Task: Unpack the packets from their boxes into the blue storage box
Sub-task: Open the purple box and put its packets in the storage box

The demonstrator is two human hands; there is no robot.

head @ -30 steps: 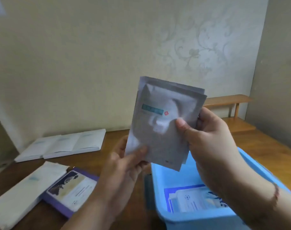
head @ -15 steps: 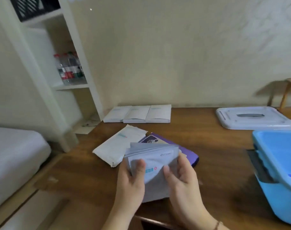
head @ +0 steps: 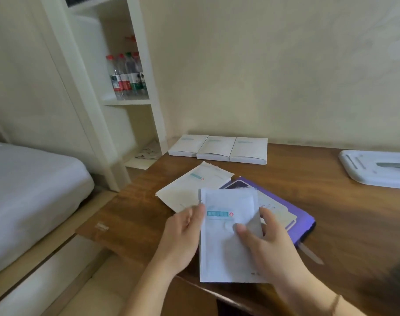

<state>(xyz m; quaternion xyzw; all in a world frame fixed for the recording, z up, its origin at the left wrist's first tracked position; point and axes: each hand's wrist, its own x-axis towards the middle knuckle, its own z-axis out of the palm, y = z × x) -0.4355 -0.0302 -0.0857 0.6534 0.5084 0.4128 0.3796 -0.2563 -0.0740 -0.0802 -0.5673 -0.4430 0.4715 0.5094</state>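
A flat stack of white packets (head: 226, 254) with a teal label is held upright over the table's near edge. My left hand (head: 183, 238) holds its left edge, thumb near the top corner. My right hand (head: 269, 245) grips its right side, thumb pressed on the front and fingers behind. An opened white box (head: 192, 188) lies flat on the table just beyond the packets. Three shut white boxes (head: 217, 147) stand in a row against the wall. The blue storage box is out of view.
A purple box (head: 305, 216) lies behind my right hand. The white lid (head: 374, 169) rests at the far right of the wooden table (head: 342, 224). A white shelf (head: 126, 101) with water bottles stands at the left, beside a bed (head: 23, 190).
The view has swung left, so the blue storage box has dropped out of sight. Both hands have brought the packets down from chest height to just above the table, squared into one stack.
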